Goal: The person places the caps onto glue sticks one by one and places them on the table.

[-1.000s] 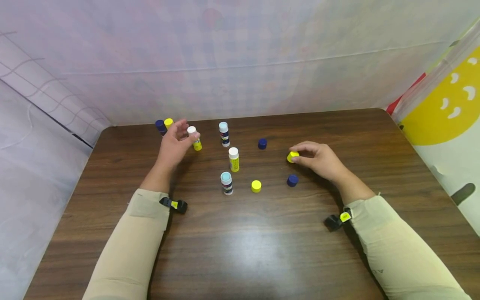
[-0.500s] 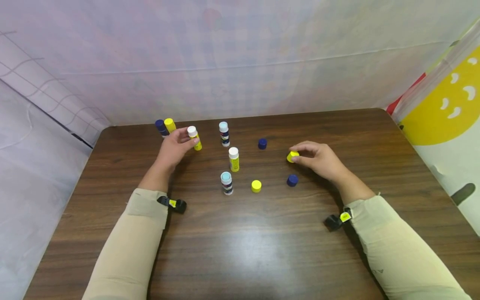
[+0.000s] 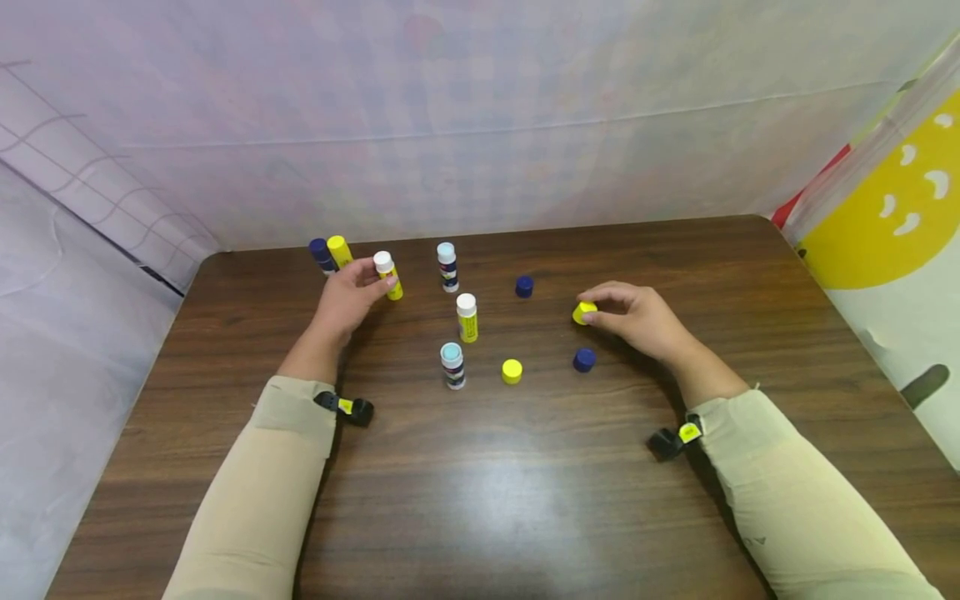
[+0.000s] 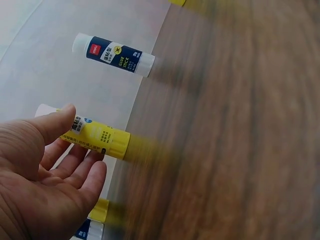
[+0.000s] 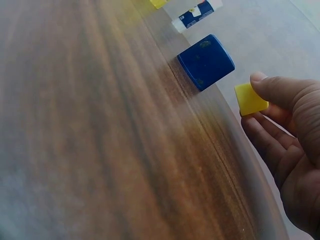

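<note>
At the table's back left, my left hand [image 3: 343,298] holds an upright yellow glue stick [image 3: 394,289] with a white top, thumb on its near side and fingers behind. The left wrist view shows the thumb across that yellow label [image 4: 102,137]. To the right, my right hand [image 3: 641,321] pinches a yellow cap [image 3: 582,313] between thumb and fingers. A dark blue cap [image 3: 584,360] sits just in front of it, and a second dark blue cap [image 3: 524,287] lies farther back. Closer to the middle is another yellow cap [image 3: 512,372].
Between the hands stand a blue glue stick [image 3: 447,268] at the back, a yellow glue stick [image 3: 468,321] and a nearer blue glue stick [image 3: 453,368], all uncapped. Behind my left hand are a capped blue glue stick [image 3: 321,252] and a capped yellow glue stick [image 3: 340,250]. A curtain hangs behind the table.
The left fingers, more spread a second ago, have come in round the yellow glue stick, and that hand has dipped slightly. The right hand keeps its place with the yellow cap.
</note>
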Tool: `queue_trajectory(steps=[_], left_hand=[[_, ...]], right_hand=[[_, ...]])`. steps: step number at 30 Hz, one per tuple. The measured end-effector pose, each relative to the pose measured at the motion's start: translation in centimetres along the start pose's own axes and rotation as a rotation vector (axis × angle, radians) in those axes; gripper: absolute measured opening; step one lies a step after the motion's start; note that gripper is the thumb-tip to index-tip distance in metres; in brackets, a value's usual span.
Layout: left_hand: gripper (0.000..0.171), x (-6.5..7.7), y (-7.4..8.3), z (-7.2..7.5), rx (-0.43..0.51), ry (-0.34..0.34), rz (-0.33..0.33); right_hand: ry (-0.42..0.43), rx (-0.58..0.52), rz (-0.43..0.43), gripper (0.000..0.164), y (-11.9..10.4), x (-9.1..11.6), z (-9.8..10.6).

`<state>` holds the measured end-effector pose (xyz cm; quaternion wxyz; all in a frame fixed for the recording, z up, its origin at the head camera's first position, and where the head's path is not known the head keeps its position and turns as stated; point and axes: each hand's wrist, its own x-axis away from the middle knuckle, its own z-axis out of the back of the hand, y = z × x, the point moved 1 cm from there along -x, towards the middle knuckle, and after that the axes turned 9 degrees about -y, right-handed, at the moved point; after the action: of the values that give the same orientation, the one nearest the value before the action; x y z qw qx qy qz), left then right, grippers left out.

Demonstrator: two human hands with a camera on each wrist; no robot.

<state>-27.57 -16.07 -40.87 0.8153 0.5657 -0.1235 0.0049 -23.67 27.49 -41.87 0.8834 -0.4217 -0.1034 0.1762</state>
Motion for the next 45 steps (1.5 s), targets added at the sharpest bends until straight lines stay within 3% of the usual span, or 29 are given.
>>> queue_trajectory(steps=[31, 45], left_hand=[[0.048, 0.4, 0.6, 0.0, -0.008, 0.033, 0.018], [0.049, 0.8, 1.2, -0.2, -0.017, 0.038, -0.027]], right_hand=[[0.016, 0.005, 0.032, 0.034, -0.1, -0.1, -0.1], [0.027, -0.004, 0.014, 0.033, 0.2, -0.2, -0.1]])
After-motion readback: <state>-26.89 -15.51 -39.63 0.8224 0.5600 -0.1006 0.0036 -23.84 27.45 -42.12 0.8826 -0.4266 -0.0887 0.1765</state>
